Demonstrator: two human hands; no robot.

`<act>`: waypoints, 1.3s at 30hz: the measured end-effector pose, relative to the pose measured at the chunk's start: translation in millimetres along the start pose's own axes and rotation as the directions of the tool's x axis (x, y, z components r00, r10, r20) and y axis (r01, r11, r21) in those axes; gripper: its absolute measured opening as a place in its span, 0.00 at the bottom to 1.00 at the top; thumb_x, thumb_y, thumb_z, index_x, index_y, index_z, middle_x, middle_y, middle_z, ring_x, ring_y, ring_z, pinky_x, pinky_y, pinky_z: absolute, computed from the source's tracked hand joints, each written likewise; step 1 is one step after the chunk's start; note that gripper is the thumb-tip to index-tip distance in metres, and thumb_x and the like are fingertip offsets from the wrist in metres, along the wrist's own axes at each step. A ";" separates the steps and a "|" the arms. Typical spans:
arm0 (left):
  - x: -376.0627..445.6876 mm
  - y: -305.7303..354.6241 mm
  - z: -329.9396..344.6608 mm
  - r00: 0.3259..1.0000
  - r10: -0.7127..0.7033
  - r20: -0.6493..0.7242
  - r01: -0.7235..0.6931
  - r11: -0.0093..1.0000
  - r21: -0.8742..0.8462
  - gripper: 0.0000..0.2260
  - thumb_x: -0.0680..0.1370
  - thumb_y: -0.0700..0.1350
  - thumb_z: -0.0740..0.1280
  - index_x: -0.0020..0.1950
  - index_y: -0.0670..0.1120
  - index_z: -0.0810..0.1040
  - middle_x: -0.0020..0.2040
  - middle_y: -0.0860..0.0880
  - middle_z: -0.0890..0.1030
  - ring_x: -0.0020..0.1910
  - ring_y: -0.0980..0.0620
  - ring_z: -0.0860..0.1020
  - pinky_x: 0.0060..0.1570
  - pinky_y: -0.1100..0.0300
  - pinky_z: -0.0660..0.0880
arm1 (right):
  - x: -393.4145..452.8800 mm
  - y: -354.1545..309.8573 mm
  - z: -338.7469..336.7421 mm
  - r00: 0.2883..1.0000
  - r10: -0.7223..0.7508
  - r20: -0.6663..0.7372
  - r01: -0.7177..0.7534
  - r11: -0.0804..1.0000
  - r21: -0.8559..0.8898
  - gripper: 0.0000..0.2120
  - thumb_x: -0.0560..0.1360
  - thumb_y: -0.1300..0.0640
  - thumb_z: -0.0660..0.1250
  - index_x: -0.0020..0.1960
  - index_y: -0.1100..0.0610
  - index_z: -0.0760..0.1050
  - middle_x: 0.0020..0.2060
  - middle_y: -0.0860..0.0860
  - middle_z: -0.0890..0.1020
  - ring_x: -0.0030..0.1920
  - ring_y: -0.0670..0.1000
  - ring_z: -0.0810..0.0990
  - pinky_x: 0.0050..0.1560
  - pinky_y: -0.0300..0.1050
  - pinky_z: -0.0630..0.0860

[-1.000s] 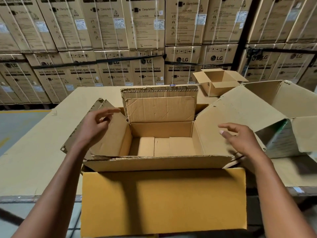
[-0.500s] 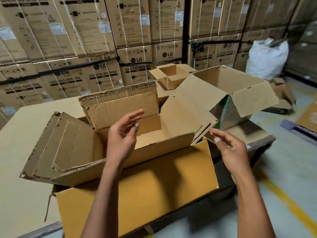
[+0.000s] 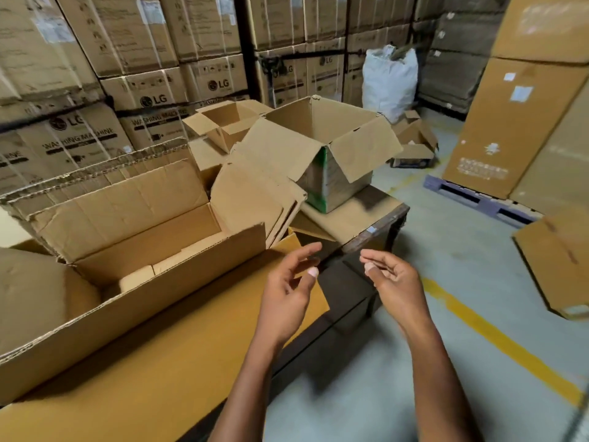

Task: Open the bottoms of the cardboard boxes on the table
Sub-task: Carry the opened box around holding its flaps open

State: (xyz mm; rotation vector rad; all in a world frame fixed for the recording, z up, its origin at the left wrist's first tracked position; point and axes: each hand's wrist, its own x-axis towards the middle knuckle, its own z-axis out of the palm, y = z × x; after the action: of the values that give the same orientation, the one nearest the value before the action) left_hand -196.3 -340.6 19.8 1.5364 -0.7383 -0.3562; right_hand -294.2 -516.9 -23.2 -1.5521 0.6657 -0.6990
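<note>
A large cardboard box stands on the table at my left with all its flaps spread open; its floor flaps lie shut inside. A medium box with green print stands open further right near the table corner. A small open box sits behind it. My left hand hovers off the large box's near right corner, fingers apart, holding nothing. My right hand floats beside it over the table's edge, fingers loosely curled, also empty. Neither hand touches a box.
Stacked washing-machine cartons form a wall behind the table. A white sack and an open box on the floor lie at the back right. Tall cartons on a blue pallet stand right; a yellow floor line crosses.
My view swung right, away from the large box. Both hands left the box flaps and came together in front of me, off the table's right corner.
</note>
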 end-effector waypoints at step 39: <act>565.1 -107.9 441.8 0.997 -0.040 0.063 0.042 0.999 -0.022 0.15 0.79 0.45 0.66 0.64 0.59 0.79 0.62 0.59 0.81 0.58 0.52 0.81 0.59 0.41 0.77 | 593.2 58.1 -298.8 0.997 -0.002 0.081 0.021 0.971 -0.237 0.11 0.78 0.61 0.69 0.56 0.50 0.84 0.50 0.40 0.86 0.52 0.37 0.82 0.54 0.31 0.76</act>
State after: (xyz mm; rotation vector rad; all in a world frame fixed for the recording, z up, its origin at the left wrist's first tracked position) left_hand -30.0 -1045.5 -21.5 1.5261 -0.7501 -0.4438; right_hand -136.5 -1164.7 -27.3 -1.7955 0.7004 -0.5775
